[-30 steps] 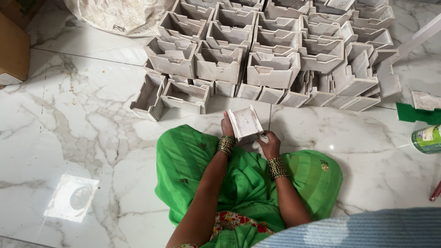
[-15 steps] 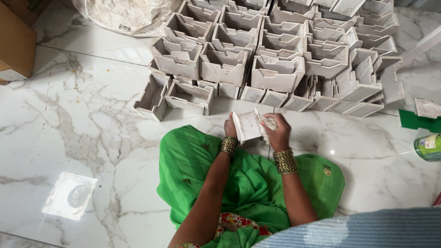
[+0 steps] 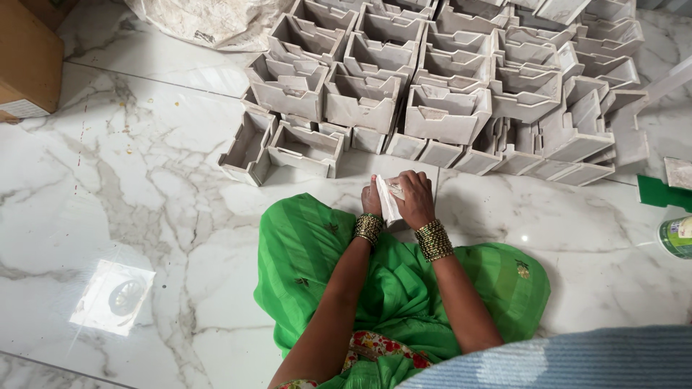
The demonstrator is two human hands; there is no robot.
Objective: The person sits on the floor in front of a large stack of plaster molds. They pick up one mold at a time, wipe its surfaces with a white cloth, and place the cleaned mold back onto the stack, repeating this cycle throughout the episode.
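I sit on a marble floor with green cloth (image 3: 404,288) over my lap. Both hands hold one small flat piece of white card (image 3: 389,200) just past my knees. My left hand (image 3: 372,202) grips its left side. My right hand (image 3: 416,198) lies over the top and right side, fingers curled down on it. Beaded bangles circle both wrists. Right beyond my hands stands a big heap of folded grey-white card boxes (image 3: 447,108), open at the top and stacked in rows.
A brown carton (image 3: 25,65) stands at the far left edge. A white sack (image 3: 209,21) lies behind the boxes. At the right edge are a green card piece (image 3: 663,193) and a green tin (image 3: 677,236). A blue-grey cloth (image 3: 577,360) fills the bottom right.
The card piece was held up and open a second ago. Now my hands have brought it lower and closed over it, pressing it folded edge-on.
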